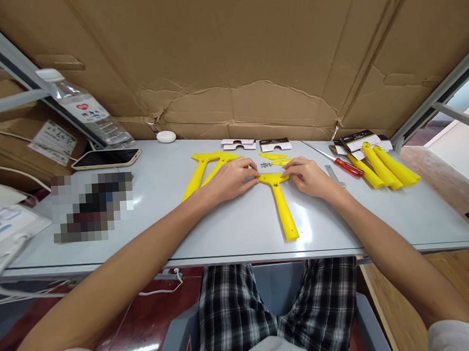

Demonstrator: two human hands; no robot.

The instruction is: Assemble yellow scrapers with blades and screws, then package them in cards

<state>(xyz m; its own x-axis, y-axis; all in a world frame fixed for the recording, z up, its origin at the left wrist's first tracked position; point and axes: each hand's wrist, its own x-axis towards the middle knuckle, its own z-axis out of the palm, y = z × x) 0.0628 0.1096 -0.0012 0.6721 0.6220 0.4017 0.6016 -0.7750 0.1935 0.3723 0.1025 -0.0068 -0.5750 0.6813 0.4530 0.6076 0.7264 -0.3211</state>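
Smooth yellow plastic scraper (284,209) on glossy pale tabletop (230,234), matt brown cardboard (235,53) behind.

both hands, left (238,176) and right (308,176), on head of yellow scraper (285,209). relative to scraper: two yellow tools (197,179) to left, screws (266,165) just beyond, red-handled screwdriver (348,167) to right, bottle (91,113) far left.

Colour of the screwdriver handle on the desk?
Red, looks translucent; shows best in the head view, the only one.
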